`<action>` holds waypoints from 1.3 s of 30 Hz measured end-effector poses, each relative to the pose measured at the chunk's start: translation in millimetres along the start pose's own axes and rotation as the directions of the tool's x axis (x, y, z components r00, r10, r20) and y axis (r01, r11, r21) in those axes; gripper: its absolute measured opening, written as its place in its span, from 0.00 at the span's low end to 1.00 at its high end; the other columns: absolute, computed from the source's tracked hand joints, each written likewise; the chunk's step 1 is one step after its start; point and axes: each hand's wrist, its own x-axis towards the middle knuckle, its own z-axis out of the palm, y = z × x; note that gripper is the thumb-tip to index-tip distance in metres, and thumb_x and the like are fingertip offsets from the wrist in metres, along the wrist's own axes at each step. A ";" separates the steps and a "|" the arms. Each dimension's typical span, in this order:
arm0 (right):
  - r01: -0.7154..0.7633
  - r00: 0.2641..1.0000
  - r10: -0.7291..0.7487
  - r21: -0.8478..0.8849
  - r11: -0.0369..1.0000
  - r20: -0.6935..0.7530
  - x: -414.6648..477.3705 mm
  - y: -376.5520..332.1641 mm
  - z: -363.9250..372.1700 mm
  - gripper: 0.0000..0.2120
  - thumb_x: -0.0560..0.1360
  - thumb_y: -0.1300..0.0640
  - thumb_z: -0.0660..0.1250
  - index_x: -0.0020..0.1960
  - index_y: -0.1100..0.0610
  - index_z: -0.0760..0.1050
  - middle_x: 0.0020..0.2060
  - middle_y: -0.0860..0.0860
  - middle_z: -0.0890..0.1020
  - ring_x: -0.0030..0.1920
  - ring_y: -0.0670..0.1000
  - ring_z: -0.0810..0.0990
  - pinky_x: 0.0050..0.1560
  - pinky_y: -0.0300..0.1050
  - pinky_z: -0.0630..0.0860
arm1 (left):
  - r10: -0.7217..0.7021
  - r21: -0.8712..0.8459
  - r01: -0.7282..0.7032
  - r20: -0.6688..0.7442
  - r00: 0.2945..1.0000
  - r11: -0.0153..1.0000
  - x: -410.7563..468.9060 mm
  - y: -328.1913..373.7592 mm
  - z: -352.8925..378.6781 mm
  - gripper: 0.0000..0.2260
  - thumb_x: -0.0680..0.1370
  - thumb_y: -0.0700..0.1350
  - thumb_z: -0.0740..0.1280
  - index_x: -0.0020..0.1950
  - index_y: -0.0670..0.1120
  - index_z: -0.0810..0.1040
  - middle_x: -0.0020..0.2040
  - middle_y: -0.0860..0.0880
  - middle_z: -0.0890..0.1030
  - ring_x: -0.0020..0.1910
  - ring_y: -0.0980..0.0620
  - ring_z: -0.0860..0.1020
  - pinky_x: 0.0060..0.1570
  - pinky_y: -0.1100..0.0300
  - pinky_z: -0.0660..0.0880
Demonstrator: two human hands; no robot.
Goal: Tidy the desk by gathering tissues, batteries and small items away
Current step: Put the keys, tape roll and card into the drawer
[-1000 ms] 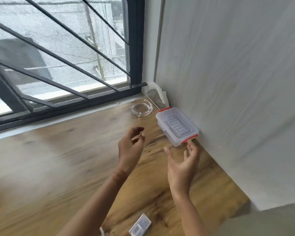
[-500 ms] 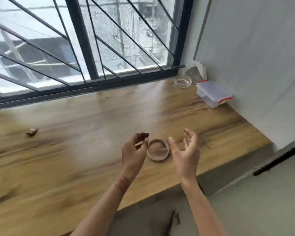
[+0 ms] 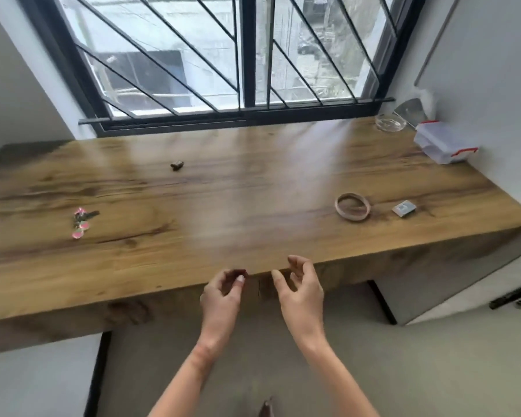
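My left hand (image 3: 221,296) and my right hand (image 3: 301,288) hover side by side just in front of the wooden desk's (image 3: 238,206) near edge, fingers loosely curled and holding nothing. On the desk lie a tape ring (image 3: 352,206) and a small grey packet (image 3: 404,208) at the right, a small dark item (image 3: 177,165) at the back middle, and a pink and dark cluster of small items (image 3: 81,221) at the left. A clear plastic box with red clips (image 3: 444,145) stands in the far right corner.
A glass ashtray (image 3: 390,123) and a metal scraper (image 3: 411,111) sit in the right corner by the wall. A barred window (image 3: 241,55) runs behind the desk. Grey floor (image 3: 433,371) lies below my arms.
My view has pulled back and swung left from the right corner, so the whole desk now shows. Both hands have drawn back from over the desk to its front edge, still holding nothing.
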 end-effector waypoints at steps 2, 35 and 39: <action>-0.050 0.998 0.049 0.002 0.999 0.042 -21.6 8.1 17.7 0.13 0.73 0.57 0.69 0.56 0.51 0.71 0.52 0.47 0.76 0.55 0.44 0.75 0.58 0.35 0.68 | -0.076 -0.055 0.075 -0.023 0.997 0.996 -10.2 -19.5 -23.8 0.09 0.76 0.37 0.66 0.43 0.51 0.80 0.44 0.53 0.83 0.46 0.62 0.80 0.52 0.65 0.74; -0.589 0.519 0.697 0.798 -0.128 0.494 -25.0 118.4 220.0 0.44 0.74 0.32 0.50 0.74 0.67 0.48 0.74 0.63 0.54 0.74 0.59 0.54 0.74 0.52 0.51 | -0.590 -0.988 0.116 0.151 0.793 -0.098 65.7 -193.2 -181.4 0.46 0.72 0.71 0.53 0.73 0.34 0.54 0.72 0.35 0.62 0.72 0.39 0.61 0.71 0.45 0.56; -0.586 0.522 0.706 0.803 -0.111 0.479 -36.5 120.6 215.4 0.44 0.74 0.32 0.51 0.74 0.66 0.49 0.73 0.63 0.55 0.74 0.59 0.54 0.74 0.52 0.51 | -0.594 -0.988 0.103 0.154 0.790 -0.118 54.0 -200.2 -182.7 0.45 0.72 0.71 0.53 0.73 0.35 0.54 0.72 0.35 0.61 0.72 0.39 0.61 0.70 0.45 0.57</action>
